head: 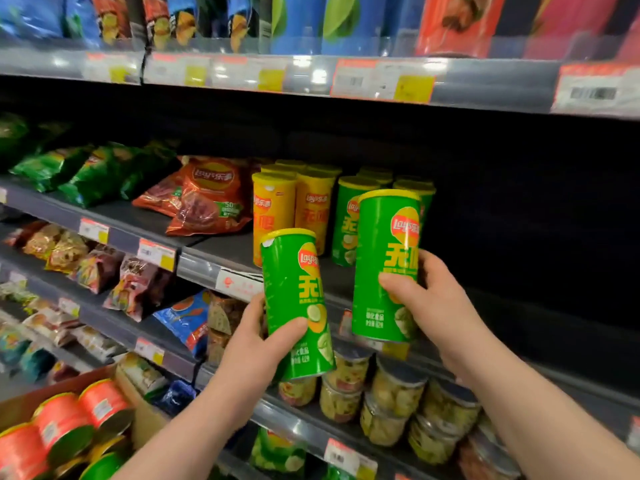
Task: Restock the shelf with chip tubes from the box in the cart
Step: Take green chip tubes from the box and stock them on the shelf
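In the head view, we see the upper bags (114,19) cut off by the frame edge and blurred. The price tags (381,81) on the rails are unreadable. The box (138,414) at lower left is cropped and shows only the ends of tubes lying inside. The dark right part of the shelf (214,251) yields no detail.

The left hand (258,344) grips a green tube (294,292) by its lower half, tilted, before the shelf edge. The right hand (429,299) grips a second green tube (384,251), upright, in front of the standing green tubes (346,216).

Both labels read "Lay's" above large yellow Chinese characters, partly covered by fingers. The yellow tubes (273,209) and a red bag (211,199) carry the same logo.
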